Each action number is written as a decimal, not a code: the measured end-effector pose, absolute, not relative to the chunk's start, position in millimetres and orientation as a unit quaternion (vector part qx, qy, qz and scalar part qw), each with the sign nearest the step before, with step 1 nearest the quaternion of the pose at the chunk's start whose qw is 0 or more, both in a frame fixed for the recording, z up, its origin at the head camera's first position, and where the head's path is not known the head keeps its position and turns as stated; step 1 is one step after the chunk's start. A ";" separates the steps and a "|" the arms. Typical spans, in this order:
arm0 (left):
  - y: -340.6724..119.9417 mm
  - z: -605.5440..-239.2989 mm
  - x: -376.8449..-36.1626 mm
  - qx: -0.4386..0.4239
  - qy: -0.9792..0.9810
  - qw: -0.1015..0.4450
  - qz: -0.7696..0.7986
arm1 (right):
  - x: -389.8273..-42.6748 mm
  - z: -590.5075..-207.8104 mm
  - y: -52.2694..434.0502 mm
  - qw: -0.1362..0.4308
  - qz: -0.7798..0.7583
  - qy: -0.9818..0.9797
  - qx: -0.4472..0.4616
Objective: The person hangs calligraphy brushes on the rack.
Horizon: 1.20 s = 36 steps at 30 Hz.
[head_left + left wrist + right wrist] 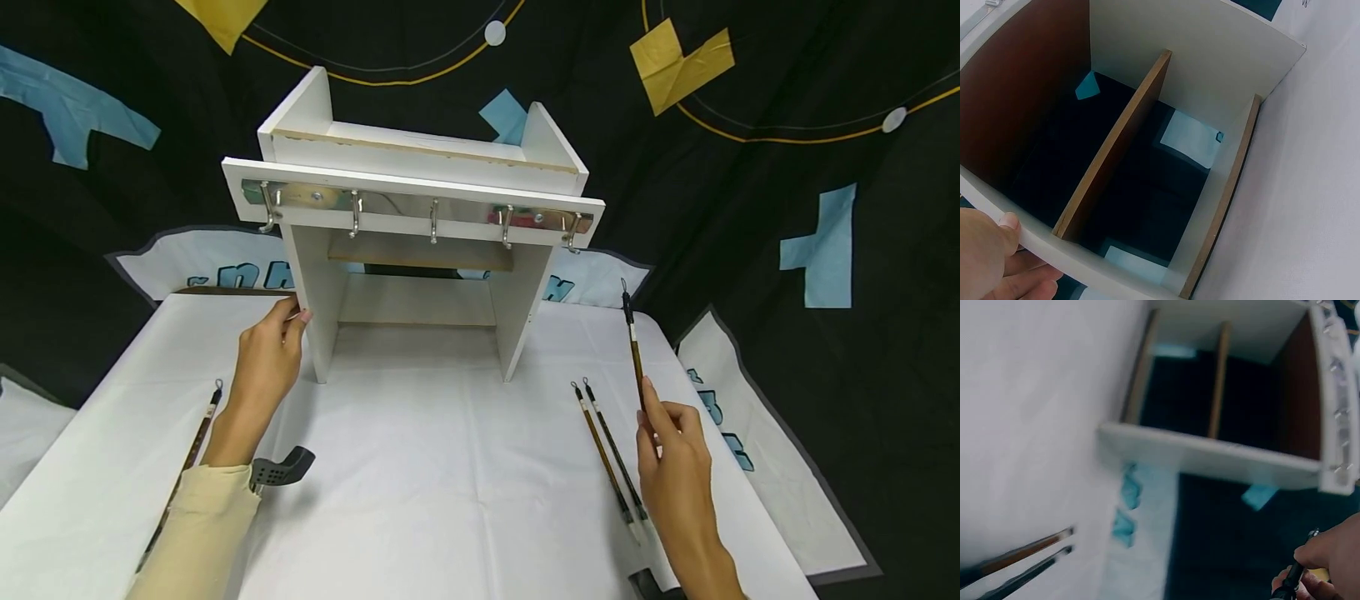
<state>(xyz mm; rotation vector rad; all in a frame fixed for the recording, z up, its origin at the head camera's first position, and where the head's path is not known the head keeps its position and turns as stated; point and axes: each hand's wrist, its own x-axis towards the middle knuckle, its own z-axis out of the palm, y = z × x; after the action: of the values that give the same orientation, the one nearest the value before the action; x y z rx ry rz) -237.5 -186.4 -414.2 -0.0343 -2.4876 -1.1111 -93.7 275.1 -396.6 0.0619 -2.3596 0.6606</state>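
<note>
A white wall shelf [420, 300] with a row of metal hooks [356, 212] along its front rail stands upright on the table. At its left side panel, my left hand [266, 358] pinches the edge, thumb on the inner side in the left wrist view. My right hand [678, 458] holds a calligraphy brush [634, 346] upright near its middle, its hanging loop at the top; the palm hides the lower part. Two more brushes [603, 446] lie side by side just left of that hand. Another brush [197, 442] lies partly behind my left forearm.
White cloth covers the table [420, 500]. Black fabric [735, 208] hangs behind it, with blue and yellow tape pieces. A dark grey curved part [283, 468] sticks out from my left wrist. White lettered sheets [202, 262] show past the table's edges.
</note>
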 end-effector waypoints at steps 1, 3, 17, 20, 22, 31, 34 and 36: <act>-186.5 -414.4 -237.4 -0.012 -0.893 0.206 -0.400 | -92.8 -393.7 271.1 0.351 0.255 -0.901 0.031; -186.8 -414.6 -237.2 -0.013 -0.892 0.204 -0.402 | -91.9 -388.7 263.2 0.375 0.257 -0.889 0.052; -186.1 -414.9 -237.5 -0.016 -0.892 0.210 -0.401 | -97.9 -378.1 234.1 0.400 0.269 -0.871 0.094; -185.9 -414.4 -237.4 -0.015 -0.892 0.211 -0.399 | -98.9 -377.8 231.4 0.398 0.274 -0.870 0.100; -186.1 -414.3 -237.3 -0.015 -0.892 0.212 -0.398 | -99.7 -377.8 230.2 0.394 0.275 -0.871 0.101; -187.3 -414.9 -237.6 -0.017 -0.892 0.212 -0.398 | -102.4 -378.8 227.9 0.378 0.275 -0.879 0.093; -187.7 -414.4 -237.3 -0.015 -0.892 0.212 -0.399 | -103.8 -379.6 227.3 0.372 0.277 -0.881 0.092; -187.8 -414.1 -237.3 -0.015 -0.893 0.211 -0.398 | -104.7 -380.2 226.7 0.365 0.280 -0.883 0.089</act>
<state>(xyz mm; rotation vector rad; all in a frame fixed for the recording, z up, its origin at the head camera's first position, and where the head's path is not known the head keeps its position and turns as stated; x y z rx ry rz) -237.3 -187.8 -414.1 -0.0417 -2.4805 -1.1064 -104.7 226.7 -380.2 0.2284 -2.2709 0.7210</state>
